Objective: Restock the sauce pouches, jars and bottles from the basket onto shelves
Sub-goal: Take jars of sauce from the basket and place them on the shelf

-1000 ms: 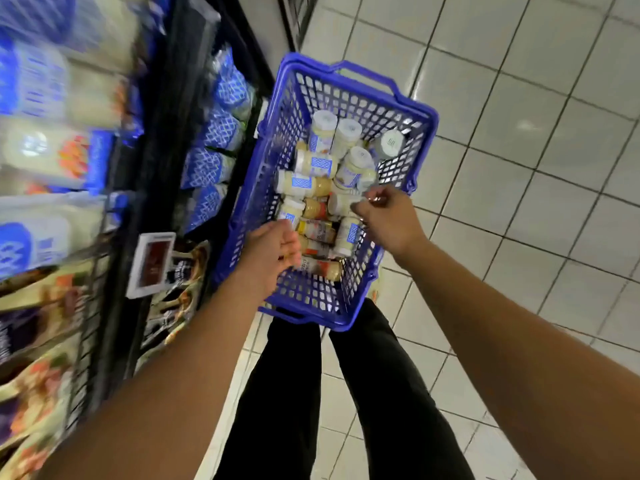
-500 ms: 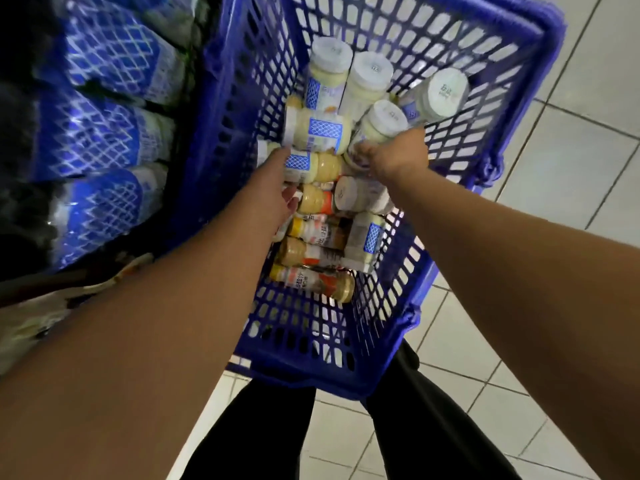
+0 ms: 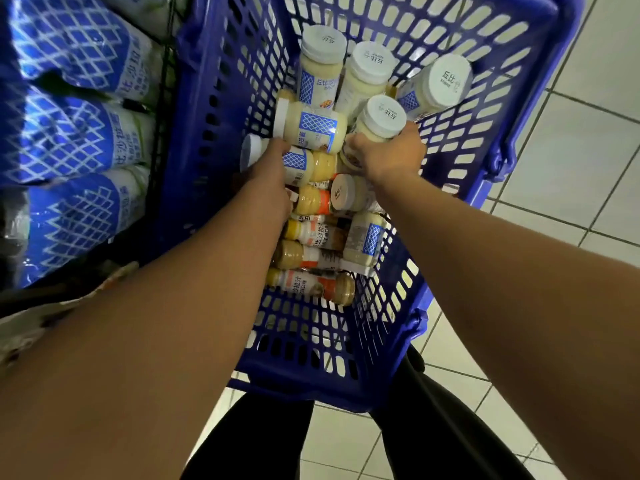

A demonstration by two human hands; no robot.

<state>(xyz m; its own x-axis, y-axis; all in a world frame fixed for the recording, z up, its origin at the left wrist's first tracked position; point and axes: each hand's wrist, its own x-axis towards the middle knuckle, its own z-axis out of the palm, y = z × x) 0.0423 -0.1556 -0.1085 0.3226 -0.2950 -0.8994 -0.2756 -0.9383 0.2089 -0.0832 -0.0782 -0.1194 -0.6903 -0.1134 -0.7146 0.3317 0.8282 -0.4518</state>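
The blue basket is looked down into from the head, very close; the floor is seen at right.

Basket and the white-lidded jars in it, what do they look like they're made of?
Basket: moulded plastic, glossy blue, judging by the one-piece lattice walls and soft sheen.
Jars: clear walls, with pale contents showing through; glass or rigid plastic, I cannot tell which.
Lids: probably plastic, matte white, with printed tops.

A shop: plastic basket of jars beside shelved sauce pouches.
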